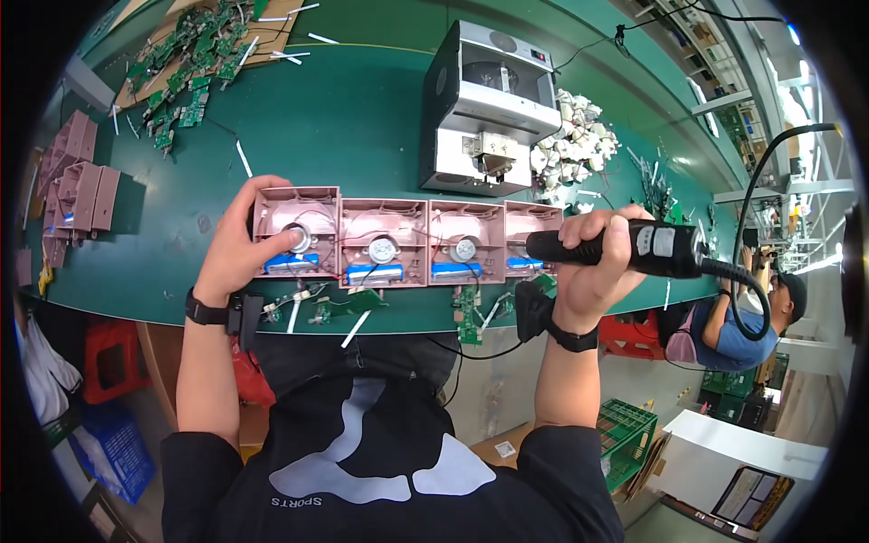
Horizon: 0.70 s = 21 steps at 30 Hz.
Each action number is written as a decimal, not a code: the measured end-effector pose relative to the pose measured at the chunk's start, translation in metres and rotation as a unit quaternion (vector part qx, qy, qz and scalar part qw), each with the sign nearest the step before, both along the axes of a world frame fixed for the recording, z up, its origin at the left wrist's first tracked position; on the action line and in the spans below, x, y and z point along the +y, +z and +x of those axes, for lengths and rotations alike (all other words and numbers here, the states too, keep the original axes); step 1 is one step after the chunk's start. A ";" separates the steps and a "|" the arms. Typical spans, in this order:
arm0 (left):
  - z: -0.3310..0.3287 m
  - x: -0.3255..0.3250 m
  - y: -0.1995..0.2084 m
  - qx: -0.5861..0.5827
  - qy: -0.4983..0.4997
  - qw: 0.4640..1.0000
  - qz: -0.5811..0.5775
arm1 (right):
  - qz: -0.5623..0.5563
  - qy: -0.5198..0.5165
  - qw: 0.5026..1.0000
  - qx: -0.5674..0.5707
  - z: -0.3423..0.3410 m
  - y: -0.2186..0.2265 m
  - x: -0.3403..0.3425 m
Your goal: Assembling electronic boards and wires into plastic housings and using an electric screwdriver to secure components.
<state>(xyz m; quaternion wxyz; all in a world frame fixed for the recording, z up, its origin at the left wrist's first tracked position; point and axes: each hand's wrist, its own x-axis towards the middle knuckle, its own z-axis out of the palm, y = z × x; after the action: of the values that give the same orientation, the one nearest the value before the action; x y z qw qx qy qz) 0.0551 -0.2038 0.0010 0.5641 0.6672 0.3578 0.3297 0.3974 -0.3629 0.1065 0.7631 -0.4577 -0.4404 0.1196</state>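
Near edge of green worktop: four pink housings sit in a row running left-right. Left hand presses leftmost housing, fingers spread on its rim and centre disc. Right hand, fist clamped on black electric screwdriver, lies level at the row's right end, tip pointing left at rightmost housing. Farther back: grey machine.

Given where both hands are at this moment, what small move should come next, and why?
Probably swing the black electric screwdriver in the right hand left to the leftmost pink housing. The left hand already steadies that housing, thumb by its round motor, while the tool's tip sits over the rightmost one.
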 end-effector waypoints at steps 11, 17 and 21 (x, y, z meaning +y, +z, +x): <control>-0.007 0.000 0.003 0.010 -0.012 1.000 0.015 | 0.052 0.071 0.996 -0.002 -0.040 0.074 0.045; -0.007 -0.001 0.005 0.031 -0.009 0.999 0.032 | -0.028 0.009 0.994 -0.102 -0.030 0.057 0.089; -0.009 0.005 0.000 0.042 -0.007 0.997 0.061 | -0.069 0.059 0.996 0.006 -0.033 0.053 0.063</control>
<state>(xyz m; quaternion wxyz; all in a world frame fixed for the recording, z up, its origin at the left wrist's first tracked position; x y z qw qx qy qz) 0.0465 -0.1986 0.0014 0.5095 0.7156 0.3558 0.3189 0.3645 -0.3002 0.1597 0.7239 -0.4815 -0.4528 0.1976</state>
